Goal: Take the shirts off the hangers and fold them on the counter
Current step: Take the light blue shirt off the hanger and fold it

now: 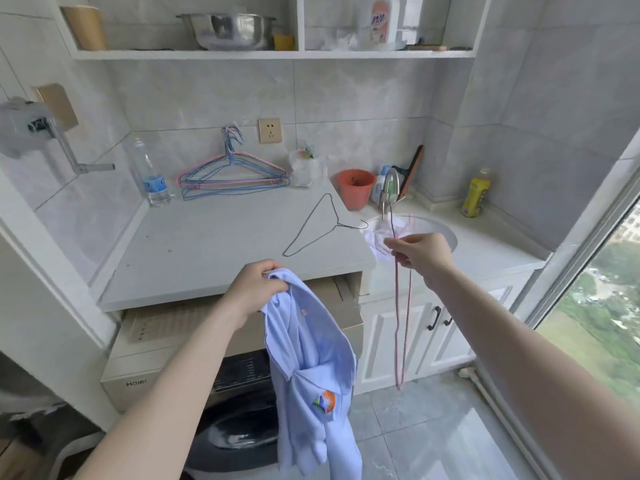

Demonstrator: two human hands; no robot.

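Note:
My left hand (254, 289) grips a light blue shirt (311, 375) by its collar; the shirt hangs down in front of the washing machine, off any hanger, with an orange and green logo on it. My right hand (419, 252) pinches a pink wire hanger (403, 323) by its top, and the hanger dangles bare below the hand. A dark wire hanger (313, 226) lies flat on the white counter (207, 244). A white and pink garment (381, 233) lies bunched at the sink's edge, behind my right hand.
Several pink and blue hangers (232, 174) lean on the back wall beside a water bottle (150, 178). An orange bucket (356, 187), a tap (389, 192) and a yellow bottle (476, 194) stand around the sink (436, 233). Washing machine (225, 393) sits below the counter.

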